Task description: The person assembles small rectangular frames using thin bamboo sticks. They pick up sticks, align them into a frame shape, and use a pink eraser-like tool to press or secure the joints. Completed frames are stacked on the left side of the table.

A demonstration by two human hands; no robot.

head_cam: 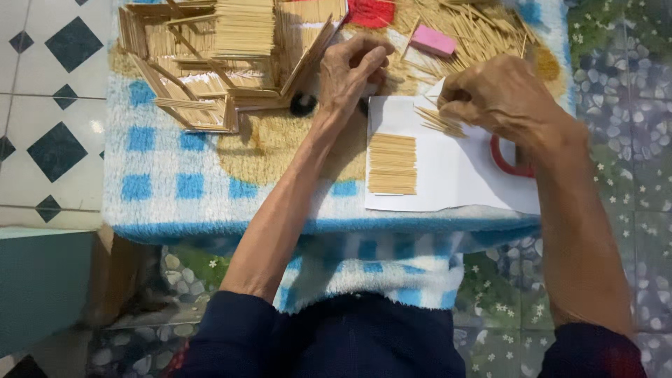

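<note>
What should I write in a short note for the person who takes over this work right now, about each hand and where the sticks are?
Left hand: curled, resting at the top edge of the white paper, close to the loose pile of sticks; whether it grips anything cannot be told.
Right hand: pinching a small bunch of sticks above the paper.
Done: one neat row of sticks lies side by side on the paper.
Left: most of the paper is bare, and many loose sticks remain near the pink block.
Beside them: flat stick panels stacked at the far left of the checked towel.
</note>
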